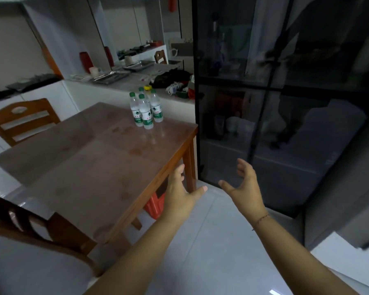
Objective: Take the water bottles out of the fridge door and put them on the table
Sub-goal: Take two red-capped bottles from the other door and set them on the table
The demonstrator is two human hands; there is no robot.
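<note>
Several clear water bottles (145, 111) with green caps and green labels stand upright, bunched at the far right corner of the brown wooden table (90, 167). A tall dark glass-fronted fridge (285, 103) fills the right side, its doors shut. My left hand (181, 192) hovers past the table's near right edge, fingers spread, holding nothing. My right hand (243, 186) is beside it, low in front of the fridge, also spread and holding nothing.
A wooden chair (24, 120) stands at the table's far left and another chair (30, 226) at the near left. A red stool (156, 206) sits under the table. A cluttered white counter (136, 79) runs behind. Grey tiled floor lies below my arms.
</note>
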